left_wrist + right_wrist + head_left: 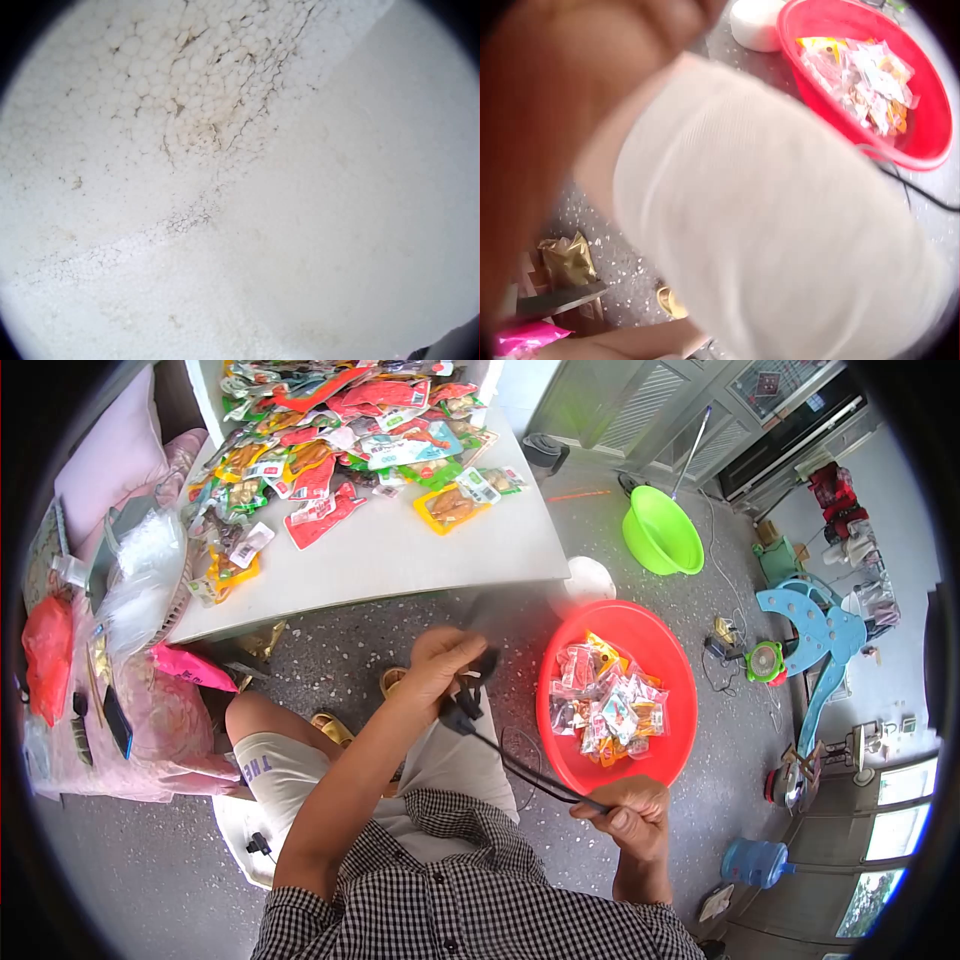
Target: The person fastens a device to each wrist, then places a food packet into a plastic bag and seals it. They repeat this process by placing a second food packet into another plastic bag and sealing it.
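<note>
Pinching black cord (566, 794), right grip (635, 816); left grip (440, 664) holding black device (460, 713); red basin (681, 705), white table (420, 567) near.

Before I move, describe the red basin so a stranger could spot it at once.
In the head view, start at the white table strewn with snack packets, then go right to the speckled grey floor. There, just beyond the person's right hand, which grips a black cord, sits a wide, round red basin. Unlike the lime-green basin farther off, it holds a heap of packets.
</note>
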Motion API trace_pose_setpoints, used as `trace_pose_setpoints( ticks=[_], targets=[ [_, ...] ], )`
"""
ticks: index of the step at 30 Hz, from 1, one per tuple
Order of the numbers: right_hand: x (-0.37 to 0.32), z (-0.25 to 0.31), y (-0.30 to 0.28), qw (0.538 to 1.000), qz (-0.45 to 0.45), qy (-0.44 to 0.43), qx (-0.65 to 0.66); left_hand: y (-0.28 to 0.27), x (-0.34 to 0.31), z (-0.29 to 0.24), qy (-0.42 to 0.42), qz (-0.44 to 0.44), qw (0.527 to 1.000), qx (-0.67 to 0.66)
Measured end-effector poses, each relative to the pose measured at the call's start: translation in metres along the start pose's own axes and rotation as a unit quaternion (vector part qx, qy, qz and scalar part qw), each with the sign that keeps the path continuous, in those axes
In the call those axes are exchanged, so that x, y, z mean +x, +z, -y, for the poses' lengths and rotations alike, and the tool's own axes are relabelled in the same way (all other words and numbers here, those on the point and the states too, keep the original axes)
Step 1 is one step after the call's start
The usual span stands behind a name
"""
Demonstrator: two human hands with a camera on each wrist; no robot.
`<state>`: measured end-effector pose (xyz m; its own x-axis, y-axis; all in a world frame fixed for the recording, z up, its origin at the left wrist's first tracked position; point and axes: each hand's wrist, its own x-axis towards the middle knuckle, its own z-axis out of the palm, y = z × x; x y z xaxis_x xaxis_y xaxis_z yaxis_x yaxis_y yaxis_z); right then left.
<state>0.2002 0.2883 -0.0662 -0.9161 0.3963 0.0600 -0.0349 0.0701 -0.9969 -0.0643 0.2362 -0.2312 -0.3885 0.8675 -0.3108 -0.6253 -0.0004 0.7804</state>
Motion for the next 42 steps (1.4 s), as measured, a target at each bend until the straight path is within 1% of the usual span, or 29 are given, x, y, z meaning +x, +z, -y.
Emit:
trace_pose_setpoints(
  ticks=[1,3,4,6,7,10,12,13,14,15,16,17,20,22,23,24,25,27,29,30,32,34,35,37,38,40,41,42],
  targets=[
    [0.003,0.001,0.008,0.999,0.032,0.004,-0.009,0.007,-0.016,-0.007,0.037,-0.005,0.998,-0.059],
    [0.008,-0.009,0.013,0.994,0.102,0.019,0.018,-0.003,-0.04,-0.018,0.014,-0.015,0.996,-0.09],
    [0.01,-0.014,0.016,0.99,0.136,0.026,0.031,-0.01,-0.047,-0.02,0.037,-0.028,0.996,-0.082],
    [0.013,-0.021,0.022,0.988,0.144,0.041,0.037,-0.027,-0.06,-0.018,0.081,-0.055,0.993,-0.071],
    [0.014,-0.024,0.024,0.987,0.149,0.053,0.04,-0.036,-0.064,-0.014,0.084,-0.073,0.99,-0.087],
    [0.015,-0.033,0.024,0.977,0.143,0.102,0.119,-0.058,-0.079,0.007,0.081,-0.12,0.979,-0.14],
    [0.017,-0.034,0.03,0.973,0.162,0.123,0.112,-0.065,-0.092,0.014,0.067,-0.144,0.971,-0.18],
    [0.02,-0.035,0.034,0.971,0.171,0.131,0.108,-0.067,-0.099,0.017,0.069,-0.134,0.973,-0.174],
    [0.023,-0.035,0.045,0.977,0.177,0.089,0.08,-0.068,-0.108,0.019,0.07,-0.124,0.976,-0.168],
    [0.023,-0.038,0.051,0.974,0.187,0.091,0.084,-0.067,-0.114,0.02,0.071,-0.111,0.978,-0.162],
    [0.021,-0.043,0.056,0.972,0.197,0.092,0.087,-0.071,-0.119,0.022,0.043,-0.105,0.984,-0.136],
    [0.02,-0.045,0.058,0.97,0.207,0.094,0.088,-0.072,-0.122,0.027,0.047,-0.104,0.986,-0.118],
    [0.029,-0.044,0.055,0.927,0.311,0.2,0.058,-0.076,-0.132,0.045,0.05,-0.098,0.991,-0.074],
    [0.026,-0.062,0.055,0.89,0.362,0.258,0.099,-0.079,-0.14,0.055,0.039,-0.085,0.994,-0.056],
    [0.026,-0.073,0.055,0.87,0.386,0.283,0.118,-0.079,-0.143,0.059,0.046,-0.076,0.995,-0.052],
    [0.026,-0.08,0.059,0.852,0.365,0.35,0.138,-0.079,-0.146,0.063,0.054,-0.066,0.995,-0.048],
    [0.027,-0.088,0.067,0.867,0.304,0.374,0.127,-0.077,-0.15,0.068,0.061,-0.056,0.996,-0.045],
    [0.035,-0.106,0.091,0.885,0.178,0.418,0.101,-0.071,-0.155,0.067,0.087,-0.053,0.995,0.009],
    [0.051,-0.121,0.109,0.909,0.212,0.358,-0.013,-0.064,-0.158,0.06,0.115,-0.051,0.99,0.059],
    [0.055,-0.136,0.12,0.933,0.221,0.278,-0.053,-0.062,-0.16,0.055,0.128,-0.054,0.987,0.084],
    [0.059,-0.164,0.14,0.958,0.234,0.112,-0.121,-0.059,-0.166,0.047,0.144,-0.07,0.98,0.12],
    [0.062,-0.173,0.148,0.963,0.208,0.143,-0.096,-0.057,-0.17,0.037,0.155,-0.088,0.974,0.142],
    [0.065,-0.173,0.15,0.964,0.194,0.158,-0.086,-0.058,-0.173,0.033,0.179,-0.099,0.958,0.2],
    [0.067,-0.172,0.15,0.978,0.16,0.13,-0.04,-0.063,-0.183,0.024,0.228,-0.121,0.914,0.313],
    [0.072,-0.169,0.15,0.983,0.139,0.115,-0.016,-0.063,-0.186,0.021,0.193,-0.101,0.933,0.287],
    [0.081,-0.155,0.145,0.98,0.135,0.138,-0.051,-0.062,-0.192,0.018,0.116,-0.055,0.964,0.234],
    [0.084,-0.149,0.143,0.977,0.133,0.151,-0.069,-0.061,-0.192,0.018,0.113,-0.082,0.959,0.245],
    [0.086,-0.149,0.141,0.98,0.12,0.138,-0.082,-0.06,-0.19,0.017,0.111,-0.107,0.954,0.257]
  ],
)
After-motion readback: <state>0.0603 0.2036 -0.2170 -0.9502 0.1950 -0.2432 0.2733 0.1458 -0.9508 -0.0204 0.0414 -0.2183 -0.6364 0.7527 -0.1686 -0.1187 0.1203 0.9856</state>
